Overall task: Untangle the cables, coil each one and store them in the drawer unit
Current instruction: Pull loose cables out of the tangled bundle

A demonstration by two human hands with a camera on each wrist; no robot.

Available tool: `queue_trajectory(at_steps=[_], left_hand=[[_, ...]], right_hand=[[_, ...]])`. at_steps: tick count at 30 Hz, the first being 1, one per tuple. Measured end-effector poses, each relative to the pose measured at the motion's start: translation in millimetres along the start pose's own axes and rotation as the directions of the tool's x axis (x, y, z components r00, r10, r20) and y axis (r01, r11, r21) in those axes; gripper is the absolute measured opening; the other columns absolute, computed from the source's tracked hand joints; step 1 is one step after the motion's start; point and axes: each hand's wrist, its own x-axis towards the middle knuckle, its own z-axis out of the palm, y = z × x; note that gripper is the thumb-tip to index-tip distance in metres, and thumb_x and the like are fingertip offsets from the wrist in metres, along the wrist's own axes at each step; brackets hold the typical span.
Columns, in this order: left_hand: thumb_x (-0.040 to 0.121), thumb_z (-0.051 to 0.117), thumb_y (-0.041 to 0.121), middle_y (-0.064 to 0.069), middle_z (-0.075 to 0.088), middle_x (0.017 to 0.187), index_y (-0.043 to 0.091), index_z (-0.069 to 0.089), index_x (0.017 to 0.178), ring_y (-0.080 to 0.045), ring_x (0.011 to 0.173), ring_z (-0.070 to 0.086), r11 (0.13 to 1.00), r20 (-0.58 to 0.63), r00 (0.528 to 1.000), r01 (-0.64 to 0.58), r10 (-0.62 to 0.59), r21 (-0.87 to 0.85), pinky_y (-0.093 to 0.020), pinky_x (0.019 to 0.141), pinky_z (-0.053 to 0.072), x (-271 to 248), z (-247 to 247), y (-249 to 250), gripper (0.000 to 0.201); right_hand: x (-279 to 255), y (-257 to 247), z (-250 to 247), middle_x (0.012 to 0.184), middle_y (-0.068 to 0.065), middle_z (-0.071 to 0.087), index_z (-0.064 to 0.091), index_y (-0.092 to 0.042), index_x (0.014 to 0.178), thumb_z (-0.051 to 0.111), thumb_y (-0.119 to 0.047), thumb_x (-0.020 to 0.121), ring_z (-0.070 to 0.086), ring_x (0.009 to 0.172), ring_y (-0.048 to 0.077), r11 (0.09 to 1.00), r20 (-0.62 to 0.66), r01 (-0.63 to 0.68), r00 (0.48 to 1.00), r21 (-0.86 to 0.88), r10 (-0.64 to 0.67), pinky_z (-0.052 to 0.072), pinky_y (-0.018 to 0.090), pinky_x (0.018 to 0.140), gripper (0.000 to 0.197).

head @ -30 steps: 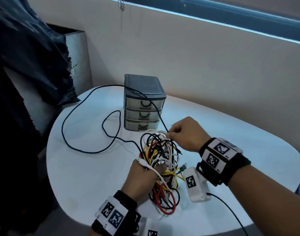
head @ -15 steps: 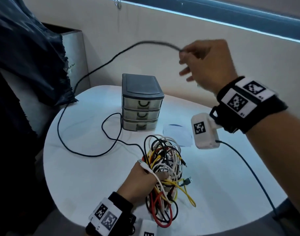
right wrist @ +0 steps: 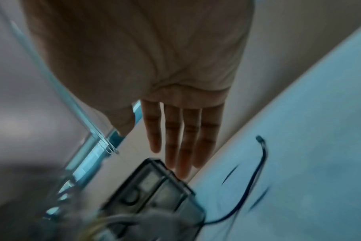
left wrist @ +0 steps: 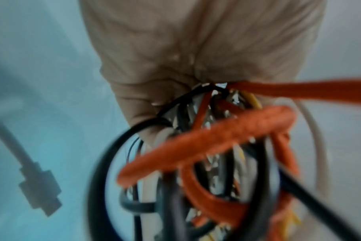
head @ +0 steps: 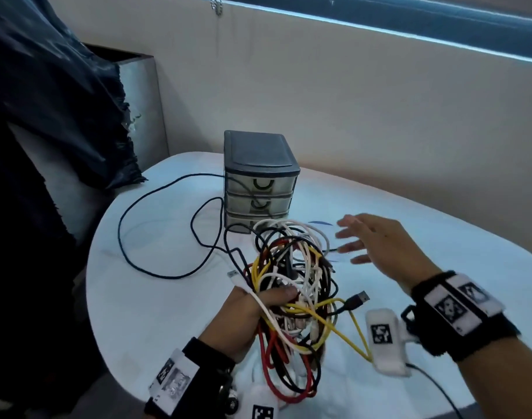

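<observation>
My left hand (head: 240,322) grips the cable tangle (head: 292,285) before the drawer unit (head: 258,176); my right hand (head: 382,246) hovers beside it, fingers spread.

White table (head: 156,300), dark cloth (head: 47,95) at left.

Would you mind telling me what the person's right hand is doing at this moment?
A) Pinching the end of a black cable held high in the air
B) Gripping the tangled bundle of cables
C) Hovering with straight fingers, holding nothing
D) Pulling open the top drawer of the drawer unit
C: the right hand is spread with straight fingers and nothing in it, beside the cable bundle that the left hand grips.
</observation>
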Motion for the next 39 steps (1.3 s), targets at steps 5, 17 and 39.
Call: queue_trajectory(at_steps=[5, 17, 39], left_hand=[[0.083, 0.069, 0.007, -0.017, 0.073, 0.082, -0.008, 0.066, 0.097, -0.026, 0.070, 0.071, 0.998, -0.189, 0.982, 0.002, 0.010, 0.064, -0.033, 0.063, 0.057, 10, 0, -4, 0.021], [0.094, 0.063, 0.016, -0.004, 0.074, 0.101, 0.028, 0.075, 0.108, -0.018, 0.086, 0.071, 0.959, -0.136, 0.984, -0.078, 0.118, 0.273, -0.035, 0.062, 0.058, 10, 6, 5, 0.022], [0.080, 0.069, 0.018, -0.019, 0.070, 0.117, 0.009, 0.064, 0.122, -0.036, 0.106, 0.068, 0.993, -0.243, 0.967, -0.091, 0.072, -0.070, -0.047, 0.087, 0.057, 23, 6, -7, 0.044]], right_hand=[[-42, 6, 31, 0.108, -0.015, 0.070, 0.067, -0.035, 0.110, 0.051, -0.075, 0.069, 0.065, 0.105, 0.004, 0.991, 0.087, -0.033, 0.996, 0.130, 0.021, 0.050, 0.035, 0.096, 0.059], [-51, 45, 85, 0.098, -0.001, 0.074, 0.068, -0.031, 0.107, 0.076, -0.005, 0.081, 0.072, 0.087, 0.016, 0.911, -0.094, 0.164, 0.986, 0.379, -0.138, 0.059, 0.044, 0.078, 0.038], [-54, 58, 68, 0.095, 0.014, 0.072, 0.071, -0.014, 0.104, 0.064, -0.066, 0.075, 0.069, 0.084, 0.026, 0.751, 0.027, 0.102, 0.987, 0.653, -0.157, 0.056, 0.038, 0.066, 0.061]])
